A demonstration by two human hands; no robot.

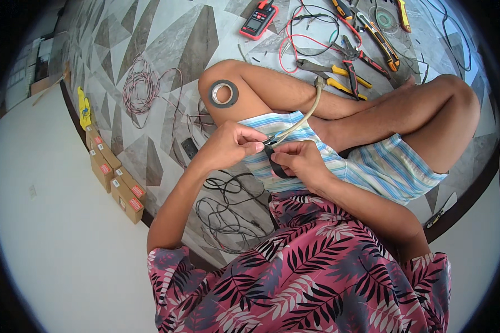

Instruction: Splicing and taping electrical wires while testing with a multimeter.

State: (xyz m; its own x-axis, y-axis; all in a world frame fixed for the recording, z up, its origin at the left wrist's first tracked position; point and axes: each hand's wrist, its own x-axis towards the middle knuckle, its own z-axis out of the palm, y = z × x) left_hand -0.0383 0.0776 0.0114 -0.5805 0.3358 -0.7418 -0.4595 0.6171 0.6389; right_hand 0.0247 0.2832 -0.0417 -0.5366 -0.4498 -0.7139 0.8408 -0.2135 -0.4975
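Note:
My left hand [233, 145] pinches the end of a beige cable [304, 119] above my lap, where thin dark wires show between the fingertips. Close beside it, my right hand [303, 162] grips a strip of black electrical tape [276, 165] that hangs down and curls below the fingers. The strip meets the cable end between both hands; how far it is wrapped is hidden. From there the cable runs up to a connector [319, 83] lying by my shin. A roll of black electrical tape [212, 89] rests on my left knee.
Beyond my legs lie yellow-handled pliers [347, 83], red-handled pliers [351, 61], a utility knife [380, 41] and a red multimeter [259, 21] with test leads. Wire coils [140, 91] and tangled black cables [228, 213] spread at left. Cardboard boxes [126, 195] line the wall.

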